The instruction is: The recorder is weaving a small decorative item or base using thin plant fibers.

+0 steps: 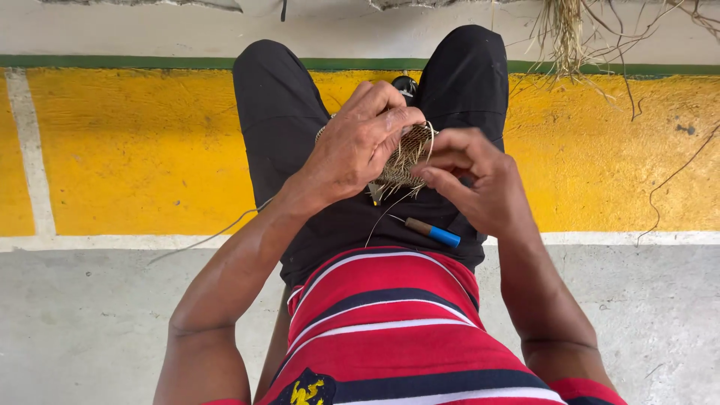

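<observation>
Head view: my left hand (358, 142) clamps small woven fibre piece (405, 154) over lap; right hand (469, 180) pinches strand at its edge. Mesh partly woven, loose ends remain. Blue-tipped tool (433, 232) below right hand.

This is an outdoor spot, a paved yard or walkway rather than a room. The ground is bare grey concrete floor (90, 322), worn and speckled. Across it runs a broad yellow painted band (142, 150) edged with white lines (31, 150) and a thin green stripe (112, 61), like markings on a court or a kerb. Beyond the stripe lies pale cracked concrete. At the far right edge, dry grass and roots (570, 34) trail over the paint, and loose strands lie on the ground.
</observation>
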